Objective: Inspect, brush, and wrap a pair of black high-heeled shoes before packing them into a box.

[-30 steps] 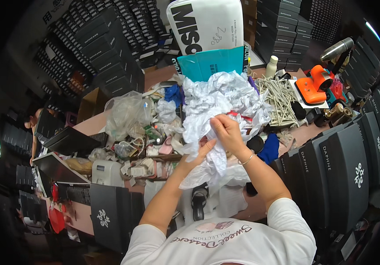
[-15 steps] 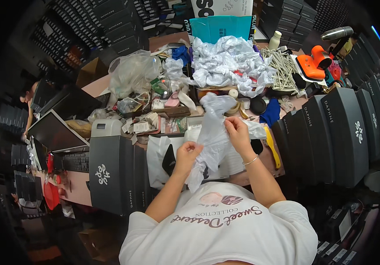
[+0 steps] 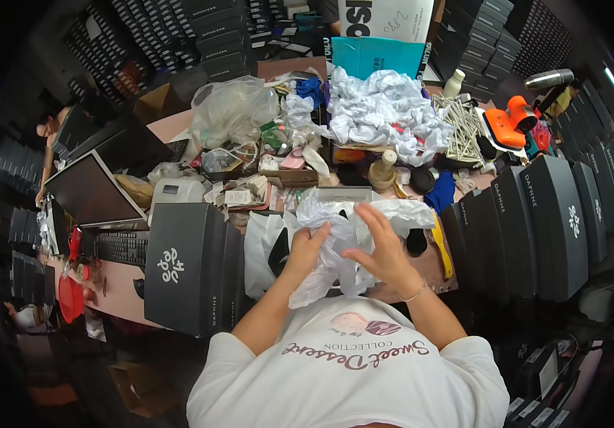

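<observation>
A crumpled sheet of thin white tissue paper [image 3: 332, 260] hangs in front of me, with my left hand [image 3: 308, 246] closed around its upper left part. My right hand [image 3: 387, 253] is just to its right, fingers spread and thumb toward the paper. Beneath both hands lies white wrapping paper [image 3: 258, 246], spread left and right around a light-coloured box [image 3: 346, 192] whose far edge shows. A black pointed shape [image 3: 279, 251] rests on the paper at left, and a dark one [image 3: 416, 242] at right; what they are is unclear.
Black shoe boxes stand at left [image 3: 178, 271] and right [image 3: 553, 228]. Farther back are a heap of crumpled tissue paper [image 3: 385, 107], a pile of pale sticks [image 3: 460, 128], a bottle [image 3: 382, 171] and cluttered trays. A yellow tool [image 3: 442, 246] lies right. Another person [image 3: 49, 135] is far left.
The tissue paper, stretched between both hands before, is now lower and bunched in my left hand. My right hand has let go and its fingers have spread.
</observation>
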Tool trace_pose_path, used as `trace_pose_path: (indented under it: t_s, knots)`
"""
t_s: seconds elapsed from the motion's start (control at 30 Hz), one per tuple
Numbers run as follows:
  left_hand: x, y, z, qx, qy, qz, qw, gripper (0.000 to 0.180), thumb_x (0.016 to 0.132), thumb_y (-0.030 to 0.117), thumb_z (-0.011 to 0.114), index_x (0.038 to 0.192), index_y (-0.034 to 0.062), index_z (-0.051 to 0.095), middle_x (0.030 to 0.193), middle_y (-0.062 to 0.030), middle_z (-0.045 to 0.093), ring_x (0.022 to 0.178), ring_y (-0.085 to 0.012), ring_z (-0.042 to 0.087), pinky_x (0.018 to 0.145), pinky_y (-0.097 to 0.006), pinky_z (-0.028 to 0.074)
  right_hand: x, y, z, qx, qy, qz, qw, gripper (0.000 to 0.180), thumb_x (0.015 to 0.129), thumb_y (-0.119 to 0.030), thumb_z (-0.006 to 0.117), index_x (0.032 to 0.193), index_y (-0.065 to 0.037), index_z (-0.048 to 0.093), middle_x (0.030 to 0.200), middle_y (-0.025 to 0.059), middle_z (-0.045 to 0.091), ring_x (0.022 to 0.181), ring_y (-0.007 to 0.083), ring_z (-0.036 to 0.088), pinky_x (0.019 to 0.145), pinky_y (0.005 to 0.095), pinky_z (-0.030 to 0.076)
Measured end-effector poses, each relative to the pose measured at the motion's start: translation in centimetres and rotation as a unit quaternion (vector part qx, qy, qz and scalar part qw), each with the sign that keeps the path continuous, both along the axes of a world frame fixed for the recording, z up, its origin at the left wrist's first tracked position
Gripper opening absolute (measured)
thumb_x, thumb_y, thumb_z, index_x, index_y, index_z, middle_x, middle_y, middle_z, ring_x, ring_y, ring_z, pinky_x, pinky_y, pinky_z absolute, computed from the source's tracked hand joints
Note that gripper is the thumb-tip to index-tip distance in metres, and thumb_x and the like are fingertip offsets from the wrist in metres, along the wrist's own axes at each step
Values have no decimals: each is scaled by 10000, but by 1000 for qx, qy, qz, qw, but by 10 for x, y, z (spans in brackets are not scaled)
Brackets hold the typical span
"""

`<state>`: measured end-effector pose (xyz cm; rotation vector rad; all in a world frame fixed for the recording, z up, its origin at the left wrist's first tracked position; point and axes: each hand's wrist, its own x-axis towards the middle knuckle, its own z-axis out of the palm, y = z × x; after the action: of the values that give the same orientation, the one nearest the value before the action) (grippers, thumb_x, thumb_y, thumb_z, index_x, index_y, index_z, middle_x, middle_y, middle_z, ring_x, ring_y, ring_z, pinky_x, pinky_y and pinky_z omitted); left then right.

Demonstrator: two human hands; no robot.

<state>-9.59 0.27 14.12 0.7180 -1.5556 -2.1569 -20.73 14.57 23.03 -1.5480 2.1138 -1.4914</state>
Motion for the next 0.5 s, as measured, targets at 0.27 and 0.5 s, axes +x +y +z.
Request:
trace_pose_path:
  t_s: [0.27,0.5]
  knots:
    - [18,-2,4,-92,-88,-31,991,422,863,349,655,1064,-21,627,972,-47,652,860,-121,580,774,-277,467,-38,4,-15,57,-389,-38,919,167,904,-156,564,905,6,603,620,-4,544,604,104,534,545,235,429]
    - [16,4,19,-74,-81,-69,992,319,848,296,687,925,-12,658,834,-8,631,730,-78,533,658,-233,441,-21,1,-14,72,-113,94,986,316,829,-138,663,1079,23,554,852,59,603,799,102,602,692,256,480]
